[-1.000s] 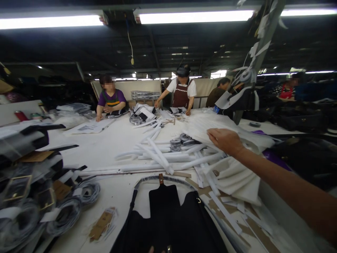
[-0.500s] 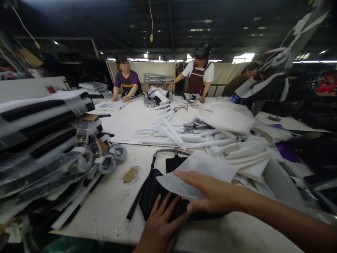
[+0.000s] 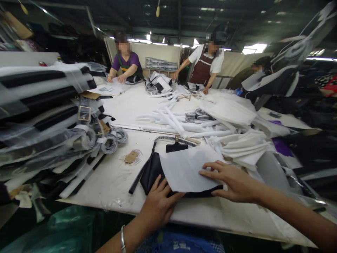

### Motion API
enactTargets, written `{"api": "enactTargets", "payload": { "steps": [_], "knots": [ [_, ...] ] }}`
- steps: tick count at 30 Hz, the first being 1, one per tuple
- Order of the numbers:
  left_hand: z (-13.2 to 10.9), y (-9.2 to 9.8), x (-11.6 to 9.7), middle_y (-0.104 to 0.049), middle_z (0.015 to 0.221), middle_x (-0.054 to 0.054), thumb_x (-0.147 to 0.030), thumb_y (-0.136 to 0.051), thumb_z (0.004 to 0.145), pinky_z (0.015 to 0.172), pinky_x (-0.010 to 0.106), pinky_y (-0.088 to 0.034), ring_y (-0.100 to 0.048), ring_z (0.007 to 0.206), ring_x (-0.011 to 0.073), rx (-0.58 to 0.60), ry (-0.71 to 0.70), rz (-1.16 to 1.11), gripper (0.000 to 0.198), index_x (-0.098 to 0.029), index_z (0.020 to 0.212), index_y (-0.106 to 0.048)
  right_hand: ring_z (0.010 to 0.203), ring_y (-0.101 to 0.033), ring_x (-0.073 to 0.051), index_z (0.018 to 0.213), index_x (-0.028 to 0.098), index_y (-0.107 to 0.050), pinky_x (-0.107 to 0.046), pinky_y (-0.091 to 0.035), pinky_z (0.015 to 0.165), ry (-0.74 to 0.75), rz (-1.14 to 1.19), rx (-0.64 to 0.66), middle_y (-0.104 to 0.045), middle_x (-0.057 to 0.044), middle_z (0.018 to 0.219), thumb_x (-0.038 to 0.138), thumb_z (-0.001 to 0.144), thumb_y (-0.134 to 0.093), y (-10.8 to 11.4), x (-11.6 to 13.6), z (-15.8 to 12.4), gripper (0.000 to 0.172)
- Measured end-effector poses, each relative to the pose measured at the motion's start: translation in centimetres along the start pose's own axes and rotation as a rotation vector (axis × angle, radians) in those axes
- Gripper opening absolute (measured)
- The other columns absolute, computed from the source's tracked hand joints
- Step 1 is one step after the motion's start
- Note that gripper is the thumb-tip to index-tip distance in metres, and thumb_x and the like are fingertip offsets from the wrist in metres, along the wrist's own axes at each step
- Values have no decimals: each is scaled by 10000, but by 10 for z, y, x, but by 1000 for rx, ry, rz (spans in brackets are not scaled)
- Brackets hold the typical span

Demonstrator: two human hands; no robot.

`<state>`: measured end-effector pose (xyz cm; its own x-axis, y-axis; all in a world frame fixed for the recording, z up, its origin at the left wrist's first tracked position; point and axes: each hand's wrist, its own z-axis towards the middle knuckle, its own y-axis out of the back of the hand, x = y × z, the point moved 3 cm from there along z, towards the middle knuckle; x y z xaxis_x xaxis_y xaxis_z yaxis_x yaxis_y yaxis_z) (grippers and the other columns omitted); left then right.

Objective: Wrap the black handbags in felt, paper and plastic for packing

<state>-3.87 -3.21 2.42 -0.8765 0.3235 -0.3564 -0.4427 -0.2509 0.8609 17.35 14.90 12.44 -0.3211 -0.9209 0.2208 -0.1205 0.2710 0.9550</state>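
Note:
A black handbag (image 3: 150, 176) lies flat near the front edge of the table, its strap looped out behind and to the left. Over most of the bag rests a sheet of white paper (image 3: 184, 165). My left hand (image 3: 160, 200) presses on the bag's lower left and the paper's near edge, fingers spread. At the right, my right hand (image 3: 226, 181) touches the paper with its fingers apart, the thumb by the bag's lower right edge. The bag's black flap tab (image 3: 176, 147) with a gold clasp (image 3: 177, 138) shows beyond the sheet.
Wrapped black bags (image 3: 44, 91) are piled high at the left, with coiled straps (image 3: 109, 144) beside them. Brown tags (image 3: 131, 157) lie left of the bag. White foam tubes (image 3: 171, 121) and stacked white sheets (image 3: 244, 147) lie beyond. Two co-workers (image 3: 127, 61) stand across the table.
The white paper has come down flat over the bag from a raised, bent position. My right hand has moved right along it and my left hand remains on the bag. The view has tilted down.

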Motion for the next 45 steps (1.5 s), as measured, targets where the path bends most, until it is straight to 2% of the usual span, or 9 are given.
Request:
{"api": "enactTargets", "payload": {
  "steps": [5,7,12,16,20,23,33,40,45],
  "knots": [
    [-2,-2,0,-649,1286,45,-247,-607,898,1194,610,-203,-485,1320,300,-21,2,2,362,-343,1244,-656,962,-615,-257,1254,311,-687,-448,-486,889,107,-53,-101,-662,-92,1080,230,820,-656,-4,15,2,442],
    [-3,-3,0,-642,1298,55,-231,-603,894,1185,618,-213,-507,1296,298,-8,-8,11,448,-354,1325,-603,934,-626,-230,1205,294,-713,-398,-506,857,121,-50,-216,-680,-78,1015,136,846,-576,1,16,3,415],
    [-4,-3,1,-371,1579,52,-192,-583,897,1110,623,-331,-394,1403,345,46,-4,79,623,-427,1455,-440,1233,-561,-226,1370,203,-578,-385,-457,1058,69,-50,-612,-621,-103,1337,70,907,-459,26,33,11,496],
    [-3,-1,1,-423,1546,42,-224,-571,920,1142,624,-286,-377,1421,328,32,1,80,588,-433,1453,-438,1407,-412,-273,1479,165,-452,-490,-364,1147,140,-210,-473,-489,-102,1506,12,865,-403,-2,57,29,634],
    [-7,-6,2,-448,1537,49,-220,-575,906,1195,599,-221,-360,1440,310,45,-28,81,610,-361,1479,-421,1392,-424,-365,1501,238,-433,-584,-419,1063,63,-329,-251,-421,-122,1551,-8,825,-447,-55,63,41,720],
    [-12,-12,2,-383,1580,78,-179,-568,887,1203,533,-267,-366,1444,302,53,-39,107,683,-282,1526,-353,1380,-432,-395,1516,299,-400,-620,-412,1048,12,-361,-192,-397,-122,1564,2,824,-492,-76,64,43,759],
    [-9,-7,0,-418,1560,46,-175,-551,905,1175,548,-333,-445,1399,292,45,-41,41,655,-333,1514,-372,1335,-466,-436,1513,285,-406,-651,-402,1028,-121,-428,-245,-438,-171,1529,157,905,-580,-89,71,42,645],
    [-7,-6,0,-388,1577,62,-186,-539,921,1171,555,-335,-418,1414,309,45,-56,47,630,-312,1517,-376,1326,-464,-437,1517,321,-387,-634,-427,1012,-90,-393,-204,-337,-52,1602,174,891,-604,-85,62,38,679],
    [-3,-2,-1,-414,1559,71,-153,-572,867,1134,587,-370,-451,1379,338,77,-22,49,693,-339,1509,-388,1302,-481,-451,1531,314,-362,-650,-449,978,-91,-337,-159,-339,-45,1596,266,923,-606,-79,59,40,657]
  ]
}}
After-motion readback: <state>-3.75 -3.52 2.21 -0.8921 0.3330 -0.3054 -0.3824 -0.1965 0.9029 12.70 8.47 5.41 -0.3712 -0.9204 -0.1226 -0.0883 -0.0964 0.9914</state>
